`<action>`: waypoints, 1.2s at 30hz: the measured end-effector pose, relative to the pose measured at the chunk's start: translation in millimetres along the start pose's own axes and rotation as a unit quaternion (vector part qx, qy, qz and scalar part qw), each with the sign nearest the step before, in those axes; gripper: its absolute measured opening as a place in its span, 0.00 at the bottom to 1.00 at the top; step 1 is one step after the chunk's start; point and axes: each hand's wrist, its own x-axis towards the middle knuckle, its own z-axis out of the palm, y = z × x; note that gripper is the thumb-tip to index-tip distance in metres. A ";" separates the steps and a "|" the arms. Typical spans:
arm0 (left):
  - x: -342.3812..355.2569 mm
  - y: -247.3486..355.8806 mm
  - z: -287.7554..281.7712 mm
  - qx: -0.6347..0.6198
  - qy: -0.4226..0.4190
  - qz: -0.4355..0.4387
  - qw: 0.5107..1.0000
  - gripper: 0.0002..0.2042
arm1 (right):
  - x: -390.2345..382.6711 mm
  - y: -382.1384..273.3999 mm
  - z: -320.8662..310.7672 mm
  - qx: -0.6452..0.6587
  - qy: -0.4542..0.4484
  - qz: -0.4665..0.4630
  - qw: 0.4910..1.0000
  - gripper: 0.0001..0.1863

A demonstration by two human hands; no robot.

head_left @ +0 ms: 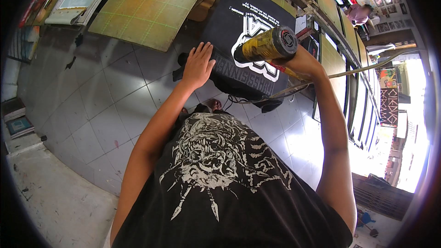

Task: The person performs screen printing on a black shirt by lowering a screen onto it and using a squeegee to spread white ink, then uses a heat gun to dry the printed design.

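A black T-shirt [225, 26] with white lettering and a large white outlined print is spread over a flat board in front of me. My left hand [198, 66] rests on the shirt's near left edge, fingers stretched out and palm down. My right hand [301, 63] is wrapped round the handle of a yellow and black heat gun [262, 47]. The gun is held over the print, its dark nozzle pointing left; a gap between nozzle and cloth cannot be judged. The near end of the shirt hangs in loose folds below the board.
A yellowish board with green grid lines [147, 9] stands to the left, and more boards [333, 62] line a metal frame on the right. A cable [353, 70] crosses from the right. A person [359, 16] is far back right. Books [20, 126] lie at far left.
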 end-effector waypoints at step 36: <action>29.3 4.2 6.6 0.055 -0.033 0.013 0.998 0.26 | 25.0 8.5 -10.8 0.061 -0.011 0.005 0.998 0.26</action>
